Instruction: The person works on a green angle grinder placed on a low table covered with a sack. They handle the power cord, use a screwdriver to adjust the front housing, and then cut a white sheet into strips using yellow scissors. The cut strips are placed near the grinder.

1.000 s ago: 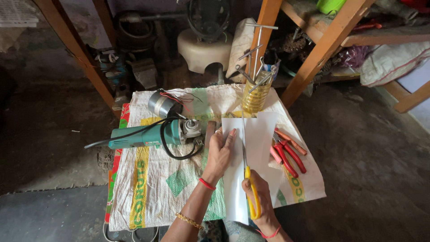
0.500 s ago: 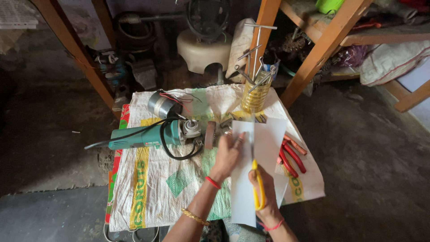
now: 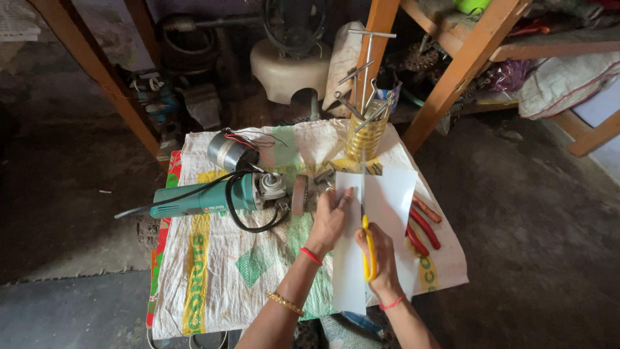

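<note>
A clear yellowish plastic jar [image 3: 367,137] stands upright at the far edge of the woven white sack cloth [image 3: 219,271] that covers the tabletop. The jar is crowded with long metal hand tools [image 3: 365,97], their shafts and handles sticking well above the rim and fanning outward; what lies at the bottom cannot be made out.

Just in front of the jar, a white sheet of paper [image 3: 387,200] is held above the cloth. The left hand [image 3: 330,216] grips the sheet's left edge, fingers curled over it and thumb beneath. The right hand [image 3: 378,258] is closed through the loops of a pair of yellow-handled scissors [image 3: 367,242], whose blades point away from the person, running up the middle of the sheet.

Red-handled pliers [image 3: 423,226] lie on the cloth just right of the paper, partly hidden by it. To the left rests a teal angle grinder [image 3: 206,199] with its black cord [image 3: 252,220] looped beside it, and a grey cylindrical motor part [image 3: 226,150] sits behind that. A cream plastic stool [image 3: 284,68] stands on the floor beyond the tabletop.
</note>
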